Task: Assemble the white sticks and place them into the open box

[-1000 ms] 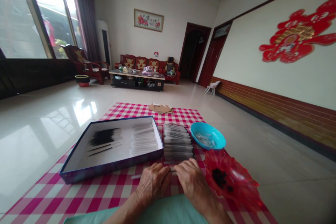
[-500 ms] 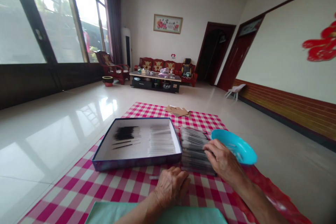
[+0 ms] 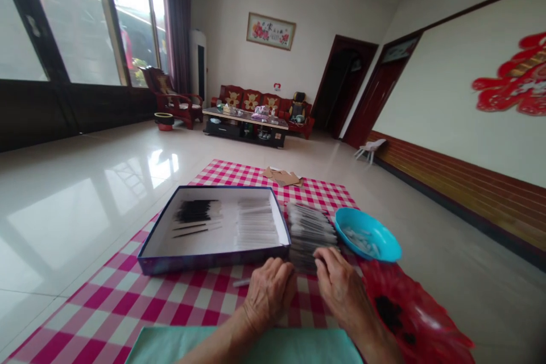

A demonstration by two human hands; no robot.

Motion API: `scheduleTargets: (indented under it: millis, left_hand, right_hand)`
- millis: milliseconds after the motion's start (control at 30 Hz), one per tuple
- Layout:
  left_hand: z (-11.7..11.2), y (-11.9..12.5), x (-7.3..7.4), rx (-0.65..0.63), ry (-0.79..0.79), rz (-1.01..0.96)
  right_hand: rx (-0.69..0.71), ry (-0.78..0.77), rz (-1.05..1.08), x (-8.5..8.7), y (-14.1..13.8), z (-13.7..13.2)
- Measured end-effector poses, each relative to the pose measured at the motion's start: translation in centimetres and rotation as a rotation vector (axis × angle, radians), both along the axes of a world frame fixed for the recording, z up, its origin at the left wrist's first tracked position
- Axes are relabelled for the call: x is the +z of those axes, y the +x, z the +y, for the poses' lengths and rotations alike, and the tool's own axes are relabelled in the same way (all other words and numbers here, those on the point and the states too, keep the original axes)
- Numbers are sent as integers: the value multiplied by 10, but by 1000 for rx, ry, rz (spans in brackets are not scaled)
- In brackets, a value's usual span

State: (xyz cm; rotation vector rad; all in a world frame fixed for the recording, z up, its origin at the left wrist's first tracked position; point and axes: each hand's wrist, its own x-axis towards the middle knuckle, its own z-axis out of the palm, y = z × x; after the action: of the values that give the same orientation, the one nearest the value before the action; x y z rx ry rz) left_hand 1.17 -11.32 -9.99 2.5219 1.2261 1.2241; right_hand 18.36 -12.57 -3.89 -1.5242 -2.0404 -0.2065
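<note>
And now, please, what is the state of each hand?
Left hand: closed, holding a pale tube.
Right hand: fingers curled, by the row of pens; whether it holds anything cannot be told.

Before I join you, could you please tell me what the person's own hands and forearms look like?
Both the left hand and the right hand are bare, with no gloves. The left forearm and right forearm show no sleeves, and I see no watch or bracelet at either wrist. The blur hides finer detail.
</note>
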Motion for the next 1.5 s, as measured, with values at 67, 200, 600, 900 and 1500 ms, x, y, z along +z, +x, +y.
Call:
scheduleTargets:
  millis: [67,200,600,900,1500]
  left_hand:
    - [-2,0,3,11,23,-13]
    - [-10,1,14,22,24,146]
    - [-11,0,26,-56,2,504]
    - [33,-69,92,215,-196,670]
    - [95,-160,86,438,-406,676]
  right_hand:
    - [-21,2,-26,-15,10,-15]
    - [47,61,-54,-35,16,-31]
    - [90,214,266,-101,11,-21]
    - [24,224,374,-121,7,-12]
    - [99,257,141,-134,17,-5]
